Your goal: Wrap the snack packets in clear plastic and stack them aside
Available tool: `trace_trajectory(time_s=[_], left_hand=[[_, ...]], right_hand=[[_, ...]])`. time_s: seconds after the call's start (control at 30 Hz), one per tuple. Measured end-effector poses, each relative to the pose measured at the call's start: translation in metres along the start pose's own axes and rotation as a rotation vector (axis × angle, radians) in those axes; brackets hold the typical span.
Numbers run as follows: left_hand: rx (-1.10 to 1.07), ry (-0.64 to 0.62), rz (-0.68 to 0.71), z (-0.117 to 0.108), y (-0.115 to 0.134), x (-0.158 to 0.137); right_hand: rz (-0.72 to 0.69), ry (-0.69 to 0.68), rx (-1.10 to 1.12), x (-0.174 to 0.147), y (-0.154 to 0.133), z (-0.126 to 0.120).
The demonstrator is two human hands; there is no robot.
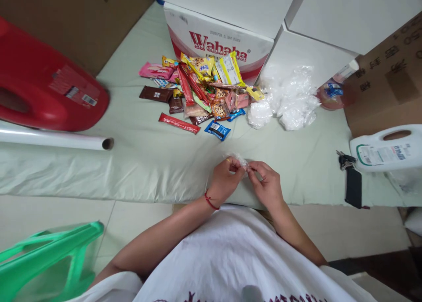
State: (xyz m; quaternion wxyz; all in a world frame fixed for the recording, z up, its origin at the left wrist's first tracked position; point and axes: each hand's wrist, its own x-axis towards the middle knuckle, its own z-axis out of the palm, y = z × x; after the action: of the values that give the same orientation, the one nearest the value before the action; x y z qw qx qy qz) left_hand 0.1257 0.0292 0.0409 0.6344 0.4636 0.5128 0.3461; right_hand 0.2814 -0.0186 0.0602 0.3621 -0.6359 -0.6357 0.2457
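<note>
Both my hands meet over the table's front part, fingers pinched on a small clear plastic bag [238, 157]. My left hand [227, 179], with a red string on its wrist, grips one side of the bag. My right hand [266, 182] pinches the bag's edge close by. What the bag may contain is hidden by my fingers. Beyond the hands lies a pile of wrapped snacks [201, 84] in red, yellow, brown and pink. A blue snack packet [217, 130] and a red stick packet [179, 123] lie at its near side.
Crumpled clear plastic bags [293, 100] lie right of the pile, before white boxes [313, 47]. A Wahaha carton [217, 38] stands behind. At left are a red jug [56, 82] and white roll [52, 139]; at right, a white bottle [389, 150], keys and black case [353, 187].
</note>
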Motion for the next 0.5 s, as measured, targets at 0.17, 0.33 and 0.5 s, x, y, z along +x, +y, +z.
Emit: trace_trajectory(time_s=[0.17, 0.33, 0.5], left_hand=[[0.022, 0.074, 0.023, -0.0047, -0.0014, -0.0023], [0.0, 0.083, 0.002, -0.0025, -0.0013, -0.0014], [-0.189, -0.014, -0.079, -0.0075, 0.0026, 0.0018]], right_hand=[[-0.035, 0.02, -0.066, 0.0003, 0.001, 0.0028], [-0.069, 0.026, -0.093, 0.0022, -0.0048, 0.0052], [0.16, 0.001, 0.191, 0.0049, -0.0024, 0.0032]])
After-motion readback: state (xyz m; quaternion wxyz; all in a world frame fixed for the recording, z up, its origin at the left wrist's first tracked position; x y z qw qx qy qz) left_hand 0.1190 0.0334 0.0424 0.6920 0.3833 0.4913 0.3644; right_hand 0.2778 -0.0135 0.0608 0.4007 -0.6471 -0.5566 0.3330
